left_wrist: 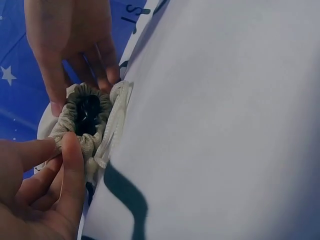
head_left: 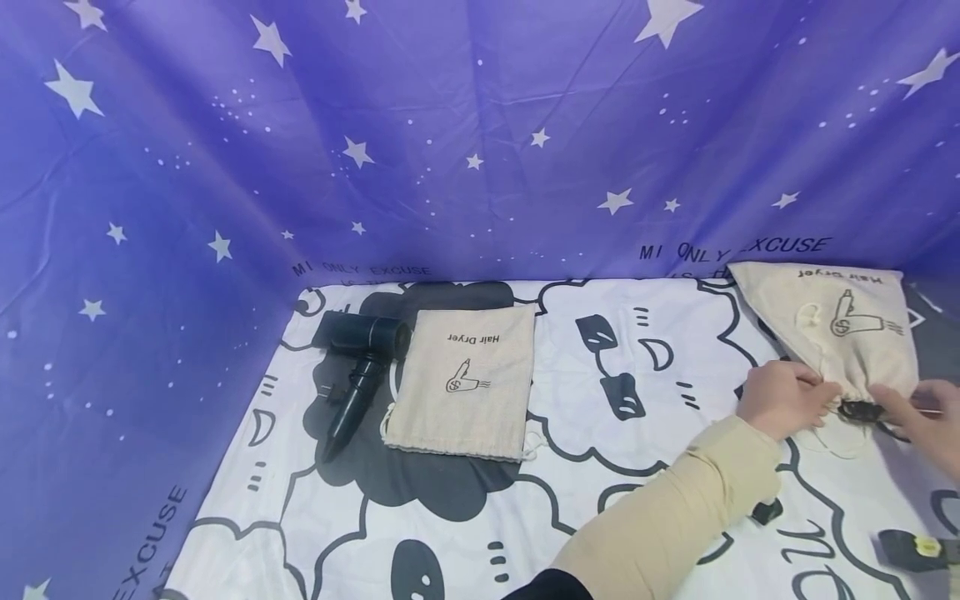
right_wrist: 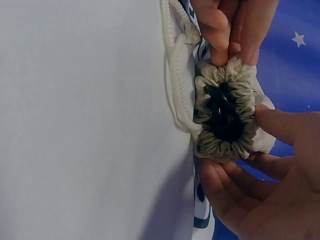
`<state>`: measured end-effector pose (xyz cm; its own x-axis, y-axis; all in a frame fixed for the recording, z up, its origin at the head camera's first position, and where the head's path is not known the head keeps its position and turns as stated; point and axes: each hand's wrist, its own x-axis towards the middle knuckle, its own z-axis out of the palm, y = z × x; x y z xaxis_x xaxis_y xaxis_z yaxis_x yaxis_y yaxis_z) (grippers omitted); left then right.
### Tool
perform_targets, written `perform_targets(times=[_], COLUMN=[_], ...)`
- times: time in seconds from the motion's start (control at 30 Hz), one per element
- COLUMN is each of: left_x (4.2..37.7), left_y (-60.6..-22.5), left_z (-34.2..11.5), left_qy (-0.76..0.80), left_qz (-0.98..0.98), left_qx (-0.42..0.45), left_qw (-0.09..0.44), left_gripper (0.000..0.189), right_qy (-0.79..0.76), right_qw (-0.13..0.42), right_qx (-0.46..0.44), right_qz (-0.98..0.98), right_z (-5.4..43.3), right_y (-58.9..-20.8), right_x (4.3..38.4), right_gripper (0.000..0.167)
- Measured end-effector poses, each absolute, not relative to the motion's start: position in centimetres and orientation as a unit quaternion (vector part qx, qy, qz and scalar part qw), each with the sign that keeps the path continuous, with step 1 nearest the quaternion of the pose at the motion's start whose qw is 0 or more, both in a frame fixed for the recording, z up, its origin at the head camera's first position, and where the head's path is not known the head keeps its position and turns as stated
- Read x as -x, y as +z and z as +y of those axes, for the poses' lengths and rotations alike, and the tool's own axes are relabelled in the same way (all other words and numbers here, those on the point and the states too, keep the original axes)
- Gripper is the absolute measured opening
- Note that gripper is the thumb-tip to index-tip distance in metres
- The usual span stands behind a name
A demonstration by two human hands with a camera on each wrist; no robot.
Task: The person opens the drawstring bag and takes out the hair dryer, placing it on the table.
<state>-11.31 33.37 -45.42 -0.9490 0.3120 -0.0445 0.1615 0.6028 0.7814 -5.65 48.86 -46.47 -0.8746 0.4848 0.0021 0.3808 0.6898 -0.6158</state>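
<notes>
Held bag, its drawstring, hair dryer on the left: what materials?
Bag: matte woven fabric, likely cotton or linen; visible weave, soft gathers.
Drawstring: matte braided cord, cotton or synthetic unclear; plaited texture shows.
Hair dryer: probably hard plastic, smooth and dark with slight sheen.

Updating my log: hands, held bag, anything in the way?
Left hand, right hand gripping bag, mouth gathered but open. Black item inside. Nothing across opening.

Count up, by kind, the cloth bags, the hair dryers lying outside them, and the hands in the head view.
Cloth bags: 2
Hair dryers outside the bags: 1
Hands: 2
Total: 5
</notes>
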Motion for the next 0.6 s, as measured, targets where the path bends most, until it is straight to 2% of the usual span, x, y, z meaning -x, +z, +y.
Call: perform_targets(times=[0.17, 0.3, 0.43, 0.6], left_x=[10.97, 10.94, 10.89, 10.72], left_y=[-45.66, -45.86, -45.85, -45.61], left_z=[33.26, 32.95, 32.61, 32.37], left_qy=[0.409, 0.383, 0.37, 0.38], left_qz=[0.903, 0.917, 0.923, 0.918], left_qx=[-0.11, -0.106, -0.11, -0.111], left_qw=[0.075, 0.037, 0.006, 0.002], left_gripper=[0.008, 0.011, 0.012, 0.011], right_qy=[0.328, 0.365, 0.381, 0.374], right_qw=[0.102, 0.105, 0.091, 0.08], right_qx=[0.218, 0.204, 0.198, 0.194], right_qz=[-0.913, -0.902, -0.899, -0.903], right_z=[49.04, 49.3, 49.25, 48.95], right_y=[-46.83, -47.1, -46.8, -46.28], right_x=[5.35, 5.34, 5.2, 4.88], right_gripper=[0.059, 0.055, 0.051, 0.051])
